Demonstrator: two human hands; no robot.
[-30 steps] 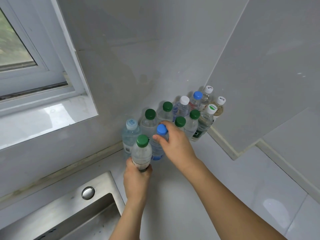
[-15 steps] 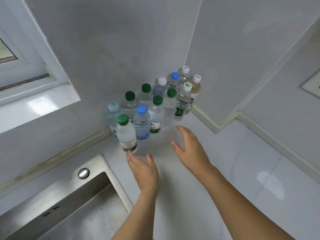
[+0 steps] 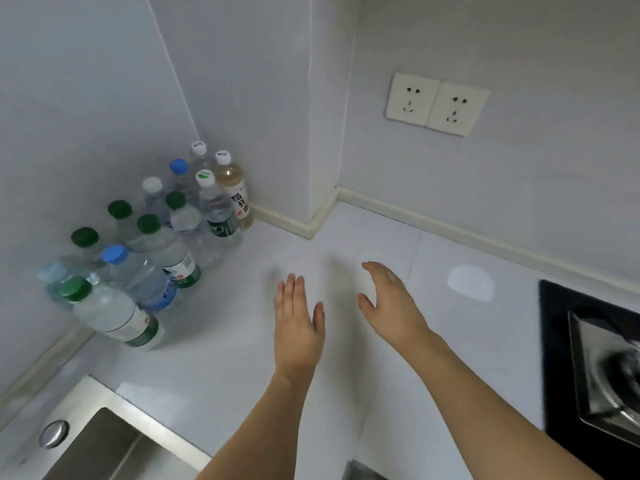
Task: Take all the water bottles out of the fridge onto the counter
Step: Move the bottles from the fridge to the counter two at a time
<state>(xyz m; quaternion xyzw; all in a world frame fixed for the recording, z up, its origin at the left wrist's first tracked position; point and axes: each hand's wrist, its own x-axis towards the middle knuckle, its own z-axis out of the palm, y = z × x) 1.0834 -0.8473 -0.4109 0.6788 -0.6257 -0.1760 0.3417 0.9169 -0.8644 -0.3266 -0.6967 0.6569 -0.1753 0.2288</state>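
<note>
Several plastic water bottles (image 3: 152, 251) stand clustered in the wall corner on the white counter (image 3: 242, 358), with green, blue and white caps. Nearest is a green-capped bottle (image 3: 110, 313); behind it stands a blue-capped bottle (image 3: 138, 275). A bottle of yellowish drink (image 3: 233, 190) is at the far end of the cluster. My left hand (image 3: 298, 323) hovers open over the counter, well right of the bottles, holding nothing. My right hand (image 3: 391, 303) is beside it, open and empty too. The fridge is out of view.
A steel sink (image 3: 104, 441) with a round overflow cap sits at the lower left. A black stove top (image 3: 595, 362) with a metal burner is at the right edge. Two wall sockets (image 3: 436, 103) are above the counter. A wall pillar corner (image 3: 322, 216) juts out behind.
Both hands let go of the green-capped and blue-capped bottles, which stay standing, and drew back to the right. The view swung right, away from the window, bringing sockets and stove into sight.
</note>
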